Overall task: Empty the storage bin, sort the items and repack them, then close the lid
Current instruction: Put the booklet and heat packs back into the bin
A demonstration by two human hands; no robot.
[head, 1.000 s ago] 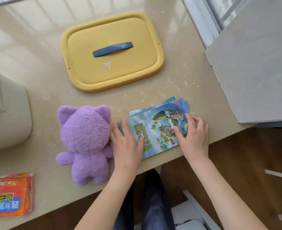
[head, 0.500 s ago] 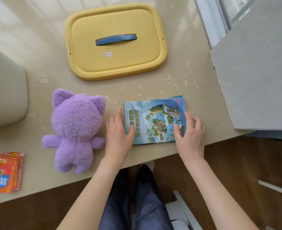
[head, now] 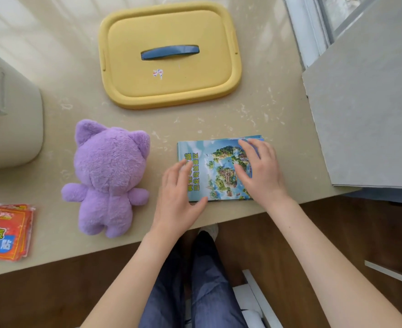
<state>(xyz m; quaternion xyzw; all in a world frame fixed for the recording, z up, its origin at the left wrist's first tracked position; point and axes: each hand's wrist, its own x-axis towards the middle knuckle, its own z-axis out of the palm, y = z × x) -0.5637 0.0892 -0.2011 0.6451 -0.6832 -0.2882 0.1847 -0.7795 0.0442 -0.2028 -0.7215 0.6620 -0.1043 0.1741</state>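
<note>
A squared-up stack of blue leaflets (head: 221,176) with an island picture lies near the table's front edge. My right hand (head: 259,171) rests flat on the stack's right half, fingers spread. My left hand (head: 178,195) sits at the stack's left edge with its fingers apart over the corner and its thumb along the front edge, gripping nothing. A purple plush cat (head: 107,171) lies face down to the left of the leaflets. The bin's yellow lid (head: 171,86) with a blue handle (head: 170,52) lies flat behind them. The pale storage bin (head: 13,129) stands at the far left, partly out of frame.
Red and orange packets (head: 5,230) lie stacked at the front left corner. A grey board (head: 370,119) covers the table's right side, beside a window frame (head: 308,31). The beige table (head: 278,119) ends just in front of my hands; my legs and a white stool are below.
The fanned leaflets have been squared into one neat stack. My right hand slid from the stack's right edge onto its top; my left hand shifted at the left corner.
</note>
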